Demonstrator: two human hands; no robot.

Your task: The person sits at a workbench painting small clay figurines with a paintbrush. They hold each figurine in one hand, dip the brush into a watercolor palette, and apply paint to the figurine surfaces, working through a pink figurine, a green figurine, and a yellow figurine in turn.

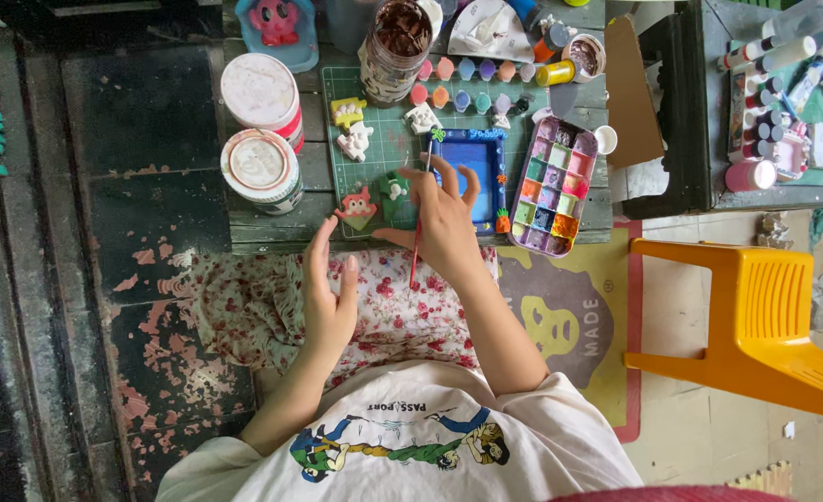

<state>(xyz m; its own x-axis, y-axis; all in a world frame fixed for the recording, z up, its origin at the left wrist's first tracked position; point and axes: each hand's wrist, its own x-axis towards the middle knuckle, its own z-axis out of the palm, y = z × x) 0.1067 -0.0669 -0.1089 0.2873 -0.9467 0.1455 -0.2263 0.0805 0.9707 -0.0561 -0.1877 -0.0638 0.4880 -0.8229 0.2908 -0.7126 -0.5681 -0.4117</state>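
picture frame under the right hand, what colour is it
Blue, with small coloured decorations along its edges. The picture frame shows best in the head view.

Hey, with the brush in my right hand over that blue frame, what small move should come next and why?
Probably lower the paintbrush tip onto the blue frame: the right hand holds it just above the frame's left edge, while the left hand hangs free over the lap and could steady the frame.

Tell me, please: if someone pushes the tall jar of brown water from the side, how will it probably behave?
The jar looks tall and narrow, so it would probably tip rather than slide. It appears open on top, so the brown liquid would likely spill over the green cutting mat. With liquid inside, it is probably fairly heavy for its size.
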